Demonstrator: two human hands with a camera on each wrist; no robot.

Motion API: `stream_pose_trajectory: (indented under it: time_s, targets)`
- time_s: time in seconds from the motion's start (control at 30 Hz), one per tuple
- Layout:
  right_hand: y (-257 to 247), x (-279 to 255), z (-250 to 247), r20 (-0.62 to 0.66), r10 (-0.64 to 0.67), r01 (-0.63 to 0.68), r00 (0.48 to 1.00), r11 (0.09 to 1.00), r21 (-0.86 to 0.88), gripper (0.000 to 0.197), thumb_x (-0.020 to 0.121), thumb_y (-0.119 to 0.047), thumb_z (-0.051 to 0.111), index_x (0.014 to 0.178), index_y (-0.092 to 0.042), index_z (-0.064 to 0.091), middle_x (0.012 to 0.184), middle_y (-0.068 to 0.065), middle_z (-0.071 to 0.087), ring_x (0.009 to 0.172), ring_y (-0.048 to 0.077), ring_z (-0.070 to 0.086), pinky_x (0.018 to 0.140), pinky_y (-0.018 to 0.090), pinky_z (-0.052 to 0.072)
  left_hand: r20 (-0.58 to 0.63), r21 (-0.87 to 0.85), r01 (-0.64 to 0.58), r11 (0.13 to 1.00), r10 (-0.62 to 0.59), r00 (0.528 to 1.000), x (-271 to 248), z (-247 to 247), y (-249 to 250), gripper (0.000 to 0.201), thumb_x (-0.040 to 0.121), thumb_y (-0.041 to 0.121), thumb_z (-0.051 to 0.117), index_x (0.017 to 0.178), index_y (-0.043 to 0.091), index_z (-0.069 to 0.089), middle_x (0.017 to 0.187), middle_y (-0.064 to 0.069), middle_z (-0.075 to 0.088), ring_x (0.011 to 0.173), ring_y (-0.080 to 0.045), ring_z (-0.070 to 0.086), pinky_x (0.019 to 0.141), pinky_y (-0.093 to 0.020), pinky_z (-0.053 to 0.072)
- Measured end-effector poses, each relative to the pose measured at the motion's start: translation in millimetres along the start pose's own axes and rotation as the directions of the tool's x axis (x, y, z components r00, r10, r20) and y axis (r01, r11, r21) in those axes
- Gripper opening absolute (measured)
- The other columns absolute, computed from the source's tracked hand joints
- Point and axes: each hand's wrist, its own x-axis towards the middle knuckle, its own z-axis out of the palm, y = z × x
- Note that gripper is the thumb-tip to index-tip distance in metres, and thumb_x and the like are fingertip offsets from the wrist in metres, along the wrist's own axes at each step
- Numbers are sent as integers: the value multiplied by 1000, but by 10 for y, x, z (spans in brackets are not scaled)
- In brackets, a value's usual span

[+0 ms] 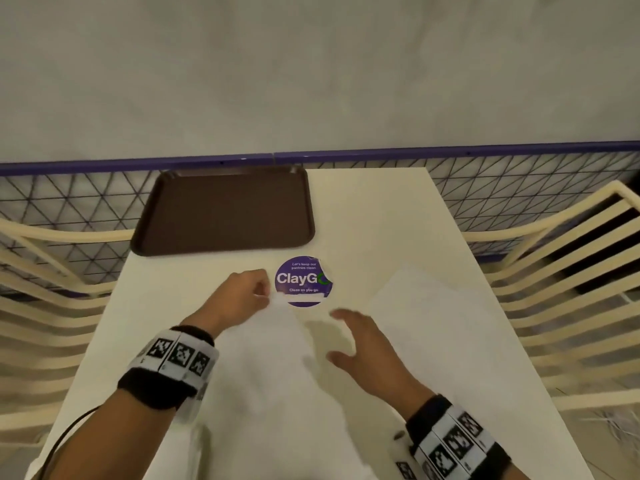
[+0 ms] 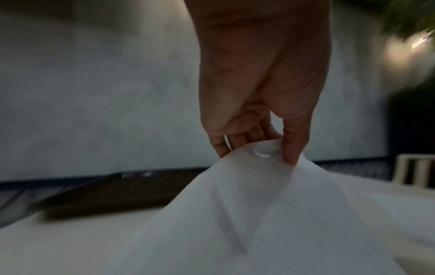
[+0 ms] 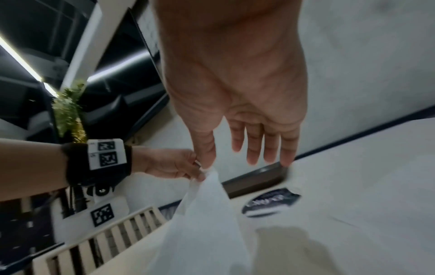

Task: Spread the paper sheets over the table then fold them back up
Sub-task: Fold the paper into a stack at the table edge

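The left hand pinches a raised sheet; the right hand hovers over the surface, its fingers spread and empty.

A right hand hangs with fingers spread above a pale table, as the left hand pinches the lifted corner of a thin white paper sheet beside a round purple sticker.

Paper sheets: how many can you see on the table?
2. One paper sheet is pinched at its top by the left hand; another sheet lies flat to the right. More may hide underneath.
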Motion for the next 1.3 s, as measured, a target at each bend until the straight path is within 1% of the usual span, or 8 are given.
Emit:
stream_pose_trajectory:
  time_s: [0.2,0.4,0.5,0.6,0.73,0.97,1.1,1.3]
  targets:
    - [-488,338,-58,10,-128,128,992,992,-14,40,77,-23,72,114,-14,60,109,1,64,99,19,57,83,29,45,-92,-265,-116,957,94,991,-568,-279,639,22,72,10,77,84,27,69,58,18,66,56,7,57,54,-7,39]
    - [-340,288,-525,108,-46,28,993,987,160,19,73,-12,77,83,-29,74,73,-6,70,67,11,60,65,26,46,-335,-569,13,822,-246,910,-875,-546,374,26,74,15,76,95,29,66,37,12,43,51,-3,47,61,-11,42]
    - [-292,235,-738,51,-40,30,998,981,194,32,75,-2,72,59,-28,64,54,-7,66,43,-3,50,48,12,34,-340,-697,43,716,-383,859,-956,-447,252,26,71,13,78,92,23,66,52,11,62,63,-10,61,70,-21,47]
    - [-254,98,-833,-145,-60,95,988,963,252,18,77,-3,71,62,-12,63,62,-1,68,50,-1,54,51,11,36,-386,-769,-80,634,-360,849,-1060,-355,343,13,75,1,71,76,12,64,60,9,70,50,1,61,52,-8,45]
    - [-170,-272,-786,-392,-135,239,910,943,230,34,74,-4,74,64,-35,64,73,-23,68,74,-7,63,72,4,42,-449,-768,-217,603,-265,853,-1277,-232,378,14,74,-8,65,71,5,65,48,10,61,38,2,41,43,-6,33]
    - [444,-760,-275,-310,-159,224,937,956,188,51,73,0,72,84,-49,68,92,-28,69,87,-6,65,81,5,45,-116,-806,31,592,-210,971,-1734,430,35,9,60,-3,79,58,-4,70,77,-12,74,57,-17,61,48,-19,48]
    - [808,-870,84,-155,-26,58,988,977,204,65,73,8,71,78,-57,66,91,-33,67,88,-10,63,82,2,42,80,-787,248,565,-305,949,-1791,943,-301,13,70,-15,68,62,-5,70,77,-20,72,70,-23,65,55,-22,54]
    - [881,-862,280,-71,119,-100,990,968,232,38,76,-2,71,56,-32,59,58,-19,63,59,-3,58,62,9,40,27,-797,277,537,-427,904,-1711,1151,-394,32,80,-10,62,61,7,42,52,-6,62,52,-20,67,39,-21,45]
